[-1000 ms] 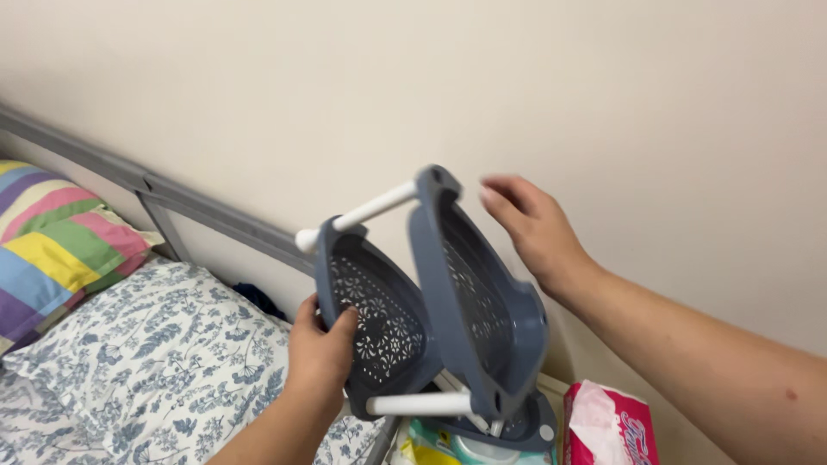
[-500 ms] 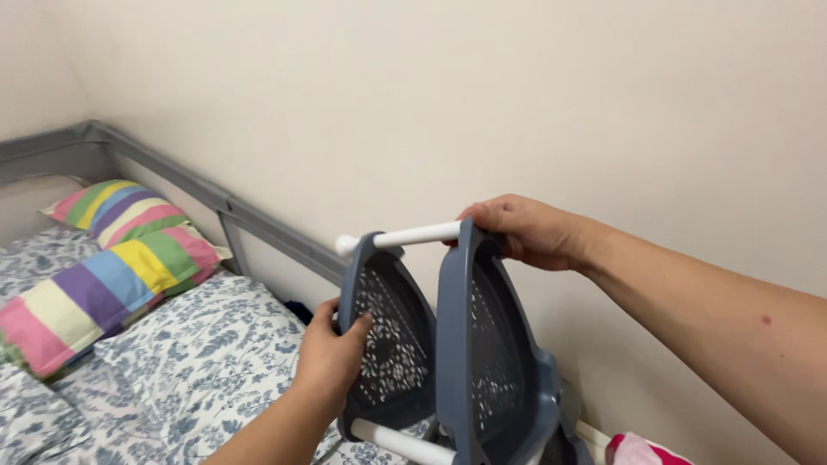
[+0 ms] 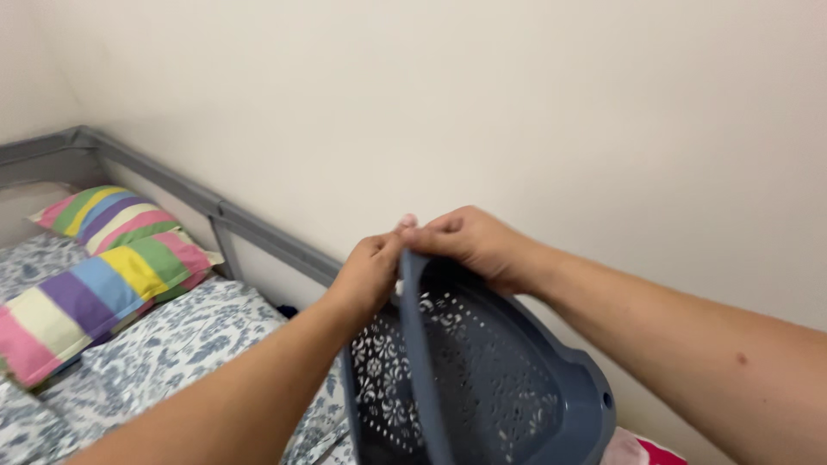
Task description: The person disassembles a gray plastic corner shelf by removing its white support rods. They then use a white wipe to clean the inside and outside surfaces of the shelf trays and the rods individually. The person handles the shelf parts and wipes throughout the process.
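Two bare hands meet at the top corner of a grey-blue perforated plastic corner shelf (image 3: 482, 379) held up before a cream wall (image 3: 517, 103).

The left hand (image 3: 370, 275) pinches the upper rim with fingers pressed together; the right hand (image 3: 469, 241) curls closed over the same corner, touching the left. The shelf's trays tilt steeply above a blue floral bedsheet (image 3: 172, 344), near the striped multicoloured pillows (image 3: 103, 275) and grey metal bed frame (image 3: 258, 232).
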